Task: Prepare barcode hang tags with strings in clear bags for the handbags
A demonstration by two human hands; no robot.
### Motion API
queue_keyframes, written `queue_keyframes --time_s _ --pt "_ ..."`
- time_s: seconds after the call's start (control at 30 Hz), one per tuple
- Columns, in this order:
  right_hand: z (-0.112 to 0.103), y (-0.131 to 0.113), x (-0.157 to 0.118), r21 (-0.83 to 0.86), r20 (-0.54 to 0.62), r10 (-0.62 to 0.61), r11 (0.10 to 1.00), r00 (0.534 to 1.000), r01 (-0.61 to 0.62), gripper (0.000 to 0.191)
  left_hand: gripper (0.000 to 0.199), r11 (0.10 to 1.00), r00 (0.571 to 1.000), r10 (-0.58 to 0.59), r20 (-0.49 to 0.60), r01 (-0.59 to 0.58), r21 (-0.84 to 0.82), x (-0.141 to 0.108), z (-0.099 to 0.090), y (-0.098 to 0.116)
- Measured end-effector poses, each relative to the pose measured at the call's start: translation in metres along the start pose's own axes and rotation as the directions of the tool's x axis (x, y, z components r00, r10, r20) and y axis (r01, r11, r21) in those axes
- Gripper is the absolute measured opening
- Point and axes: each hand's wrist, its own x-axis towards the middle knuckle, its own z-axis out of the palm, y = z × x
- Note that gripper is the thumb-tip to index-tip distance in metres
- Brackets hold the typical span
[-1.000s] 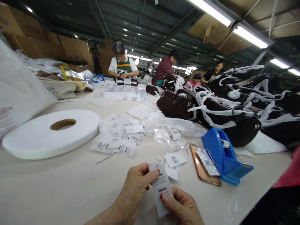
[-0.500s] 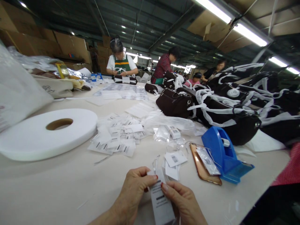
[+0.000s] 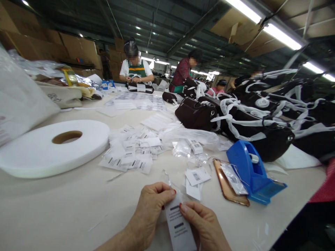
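A white printed tag [image 3: 178,223] in a clear sleeve is held between both hands, low in the head view. My left hand [image 3: 150,209] pinches its upper end, where a thin string [image 3: 166,177] sticks out. On the tag's right edge the thumb and fingers of my right hand [image 3: 205,223] are closed. Just beyond my hands lie barcode tags [image 3: 196,176]. A heap of printed tags in clear sleeves [image 3: 131,153] is farther left, and a small bundle of tags [image 3: 195,147] rests behind, among clear plastic.
At left lies a big white roll [image 3: 91,139]. A blue tape dispenser [image 3: 247,170] and a phone [image 3: 226,190] carrying a small bagged tag are at right. Dark bags [image 3: 195,113] wrapped in white strips pile up behind. Co-workers [image 3: 136,68] work across the table [image 3: 65,209].
My left hand has slid slightly up along the tag, so more of its printing shows. The string end has shifted left. My right hand has barely moved.
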Motion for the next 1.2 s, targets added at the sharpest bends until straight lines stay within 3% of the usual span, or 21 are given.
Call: queue_keyframes --time_s 0.23,0.47,0.6,0.73,0.83,1.03,1.2 --pt "0.001 0.0 0.004 0.033 -0.038 -0.042 0.998 0.998 0.044 0.027 0.022 0.998 0.998 -0.046 0.034 0.044 0.052 -0.003 0.003 -0.001" --pt "-0.001 0.002 -0.005 -0.009 -0.005 -0.088 0.996 0.996 0.088 0.023 0.022 0.953 0.956 -0.246 0.162 0.269 -0.139 -0.002 0.006 0.01" --pt "-0.002 0.004 -0.006 -0.018 -0.014 -0.07 0.997 0.997 0.07 0.024 0.036 0.98 0.988 -0.132 0.083 0.142 -0.136 0.003 0.002 0.01" --pt "-0.002 0.004 -0.006 0.023 -0.045 -0.047 0.999 0.998 0.048 0.023 0.017 0.996 0.999 -0.017 0.032 0.019 -0.082 0.008 -0.005 0.012" --pt "-0.002 0.004 -0.006 0.04 -0.055 -0.043 0.998 0.998 0.045 0.023 0.014 0.996 0.998 0.002 0.065 0.004 -0.084 0.007 -0.008 0.014" --pt "-0.002 0.001 -0.007 0.081 -0.069 -0.049 0.995 0.996 0.054 0.023 0.03 0.994 0.973 0.074 0.218 -0.055 -0.09 0.005 -0.011 0.007" --pt "-0.001 -0.001 -0.008 0.099 -0.065 -0.035 0.994 0.997 0.042 0.023 0.025 0.995 0.977 0.09 0.195 -0.082 -0.049 0.004 -0.01 0.002"
